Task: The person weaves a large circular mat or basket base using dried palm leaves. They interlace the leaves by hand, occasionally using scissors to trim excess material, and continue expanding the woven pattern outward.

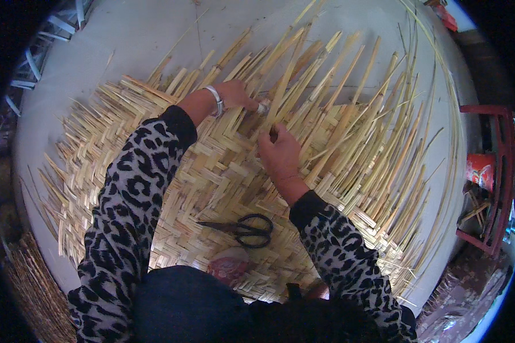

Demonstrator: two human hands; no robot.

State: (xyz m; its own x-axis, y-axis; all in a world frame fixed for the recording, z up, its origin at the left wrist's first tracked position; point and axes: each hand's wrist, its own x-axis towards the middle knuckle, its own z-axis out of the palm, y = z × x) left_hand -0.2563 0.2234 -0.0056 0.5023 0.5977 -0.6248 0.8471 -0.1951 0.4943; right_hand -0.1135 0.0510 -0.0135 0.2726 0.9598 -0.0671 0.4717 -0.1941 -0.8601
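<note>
Landmark = the mat [212,183], a big woven sheet of pale split strips in a herringbone weave, flat on a light grey floor [131,34]. Nearest the person, at the mat's near edge, a reddish round thing [230,264] sits half hidden by dark clothing; can't tell what it is. Just beyond it, on the woven part, black scissors [243,228] lie shut, blades pointing to the person's left, handles to the right, touching neither hand. Both forearms in leopard-print sleeves cross the mat from the near edge. Right hand [279,157] rests abt mid-mat, where finished weave gives way to loose ends; fingers curled in, thumb and forefinger pinched on one strip [286,86] that runs up and away toward the mat's far edge. Left hand [234,94] is a bit further on, w/ a pale bracelet [214,100] at the wrist; palm down, fingers bent and pressing on the weave just left of that same strip, fingertips close to the right hand's. Whether the left hand truly grips anything can't be told, since the fingertips are tucked among the strips. Beyond both hands the unwoven strips [349,103] fan out long and loose past the mat's far and right edges. Right of the mat, well apart, a red frame [500,171] stands w/ a red-orange can [479,170] inside it. Left of the mat's near corner, a darker woven piece [34,286] lies at the rim of view.
</note>
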